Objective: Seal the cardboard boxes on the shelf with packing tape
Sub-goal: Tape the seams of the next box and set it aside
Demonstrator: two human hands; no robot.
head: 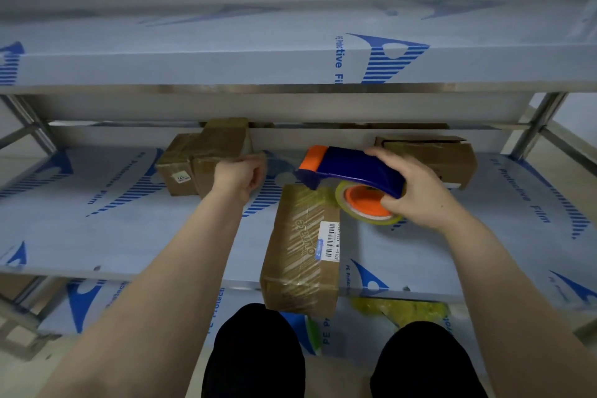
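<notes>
Near the shelf's (pixel 97 223) back edge, left hand (pixel 240 173) grips a seemingly light, stiff cardboard box (pixel 213 145) by its side; right hand (pixel 416 192) grips the tape dispenser (pixel 352 168).

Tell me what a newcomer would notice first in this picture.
The bright blue and orange tape dispenser stands out most, gripped by the right hand over the far end of a taped cardboard box lying mid-shelf. The left hand is curled against a cluster of boxes at the back left. Another box sits at the back right of the film-covered shelf.
</notes>
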